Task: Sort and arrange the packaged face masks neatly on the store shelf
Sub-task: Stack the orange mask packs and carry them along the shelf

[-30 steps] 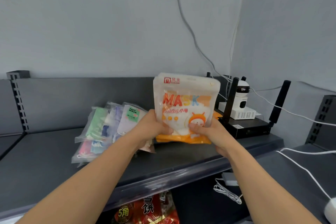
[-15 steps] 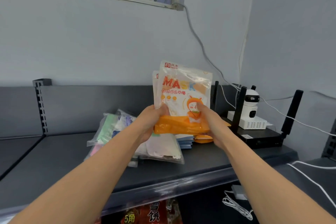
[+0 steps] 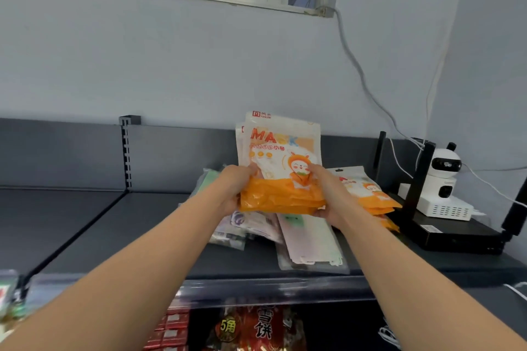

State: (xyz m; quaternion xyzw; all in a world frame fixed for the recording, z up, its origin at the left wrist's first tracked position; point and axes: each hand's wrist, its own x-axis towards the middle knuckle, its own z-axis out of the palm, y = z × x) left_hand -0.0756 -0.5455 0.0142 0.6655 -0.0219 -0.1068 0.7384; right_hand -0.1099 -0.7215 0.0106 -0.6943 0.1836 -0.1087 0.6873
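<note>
Both hands hold a small upright stack of orange-and-white mask packs (image 3: 281,162) above the dark shelf (image 3: 114,236). My left hand (image 3: 238,186) grips the stack's lower left edge, my right hand (image 3: 325,191) its lower right edge. More orange mask packs (image 3: 368,194) lie flat just right of my right hand. Under the held stack lie pale pink and white mask packs (image 3: 308,239), and a heap of mixed clear-wrapped packs (image 3: 236,228) sits behind my left wrist, partly hidden.
A black router (image 3: 450,234) with upright antennas stands at the shelf's right end, with a white camera (image 3: 445,179) on top and cables running up the wall. Red snack bags (image 3: 251,328) fill the shelf below. A shelf upright (image 3: 127,151) stands at the back left.
The held stack has stayed upright between both hands while the view tilted up and shifted left. The flat orange packs at the right and the pink packs below have come into view.
</note>
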